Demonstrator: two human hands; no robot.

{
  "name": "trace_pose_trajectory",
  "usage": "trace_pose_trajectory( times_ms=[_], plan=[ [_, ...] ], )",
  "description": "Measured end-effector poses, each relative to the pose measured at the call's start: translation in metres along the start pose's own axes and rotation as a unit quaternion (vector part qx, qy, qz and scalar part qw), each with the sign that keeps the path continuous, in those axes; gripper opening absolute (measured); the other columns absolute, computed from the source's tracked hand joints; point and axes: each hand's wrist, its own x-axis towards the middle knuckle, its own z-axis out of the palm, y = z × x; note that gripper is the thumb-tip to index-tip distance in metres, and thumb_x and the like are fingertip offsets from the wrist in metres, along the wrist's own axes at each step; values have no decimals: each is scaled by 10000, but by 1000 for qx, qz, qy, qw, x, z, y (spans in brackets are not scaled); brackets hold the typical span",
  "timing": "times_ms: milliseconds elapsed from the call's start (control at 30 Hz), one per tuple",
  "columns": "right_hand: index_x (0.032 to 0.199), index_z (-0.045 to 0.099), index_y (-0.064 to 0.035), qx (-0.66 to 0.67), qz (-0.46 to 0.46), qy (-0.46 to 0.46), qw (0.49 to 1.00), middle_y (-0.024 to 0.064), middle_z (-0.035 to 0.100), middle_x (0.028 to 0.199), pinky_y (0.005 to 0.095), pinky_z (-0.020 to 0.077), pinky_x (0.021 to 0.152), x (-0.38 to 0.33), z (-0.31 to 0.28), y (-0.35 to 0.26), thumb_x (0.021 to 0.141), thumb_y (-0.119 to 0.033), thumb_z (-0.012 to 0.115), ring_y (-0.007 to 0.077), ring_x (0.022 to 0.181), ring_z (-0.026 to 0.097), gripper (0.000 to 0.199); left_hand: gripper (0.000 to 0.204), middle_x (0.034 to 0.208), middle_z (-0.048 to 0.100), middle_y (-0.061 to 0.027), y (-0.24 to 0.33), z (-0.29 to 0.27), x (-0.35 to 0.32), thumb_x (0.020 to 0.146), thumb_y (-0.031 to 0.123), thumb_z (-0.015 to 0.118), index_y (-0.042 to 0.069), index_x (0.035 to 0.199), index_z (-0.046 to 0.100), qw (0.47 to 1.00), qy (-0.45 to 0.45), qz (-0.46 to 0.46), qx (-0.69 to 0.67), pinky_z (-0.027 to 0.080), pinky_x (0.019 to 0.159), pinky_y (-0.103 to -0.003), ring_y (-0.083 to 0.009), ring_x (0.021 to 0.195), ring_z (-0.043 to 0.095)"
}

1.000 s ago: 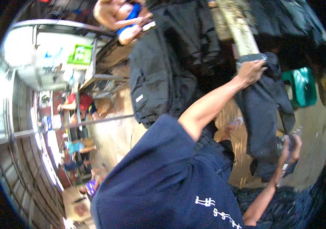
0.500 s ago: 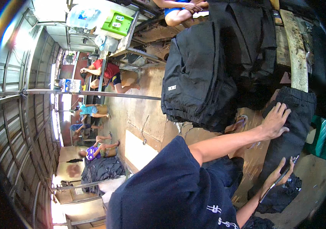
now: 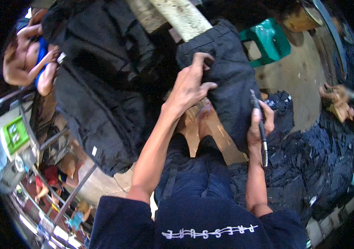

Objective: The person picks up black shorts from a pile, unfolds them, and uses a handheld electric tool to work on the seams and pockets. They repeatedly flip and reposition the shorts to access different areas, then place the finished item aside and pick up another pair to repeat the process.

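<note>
A pair of black trousers (image 3: 231,79) with an elastic waist is pulled over the end of a pale wooden plank (image 3: 183,20) in front of me. My left hand (image 3: 187,87) is at the trousers' left edge, fingers bent and thumb spread apart; whether it touches the cloth is hard to tell. At the right edge of the trousers, my right hand (image 3: 262,124) is closed around a slim black pen-like tool (image 3: 262,128). Its thin metal tip points away from me, and a coiled end hangs toward my wrist.
Left of the plank hangs a large pile of black garments (image 3: 102,83). A green plastic stool (image 3: 270,41) stands beyond the trousers. Heaps of dark clothes (image 3: 293,166) lie at right. Co-workers sit far left and right; a green tray (image 3: 15,135) is on a table at left.
My view has swung round to the right, so the trousers are now in the middle. My left hand's fingers have drawn in and sit nearer the left edge. The right hand keeps the tool.
</note>
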Motion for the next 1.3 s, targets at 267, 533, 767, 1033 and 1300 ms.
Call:
trace_pose_trajectory(
  times_ms=[267,533,767,1033,1300],
  plan=[
    [1042,731,67,155,-189,-102,964,247,799,1035,441,655,929,70,97,-37,816,59,715,352,995,808,227,806,929,755,-53,-6,-1,10,721,66,957,89,1375,487,995,19,-91,-25,488,607,-273,-101,675,577],
    [949,744,77,186,-231,-74,952,206,784,885,464,676,888,62,114,-18,756,-10,738,346,907,819,211,821,983,749,-47,-17,2,8,712,-54,909,82,1377,447,984,12,-158,-81,494,693,-224,-78,834,639],
    [939,761,68,181,-237,-91,950,209,781,882,485,671,900,63,117,-18,749,19,737,347,915,818,198,785,974,776,-87,-28,7,3,717,-48,888,35,1365,453,970,64,-144,-184,521,743,-236,-99,831,684],
    [936,772,59,183,-237,-100,949,205,783,887,485,672,899,65,118,-16,725,28,760,347,925,818,214,770,986,780,-83,-26,11,3,731,-76,846,28,1366,422,969,80,-144,-183,516,751,-215,-87,838,676],
    [940,777,58,183,-226,-91,952,200,784,885,483,673,900,64,118,-15,728,43,770,348,928,818,212,836,1090,755,-131,-26,12,0,762,-134,845,48,1417,358,970,70,-153,-175,529,818,-239,-147,962,703]
  ],
)
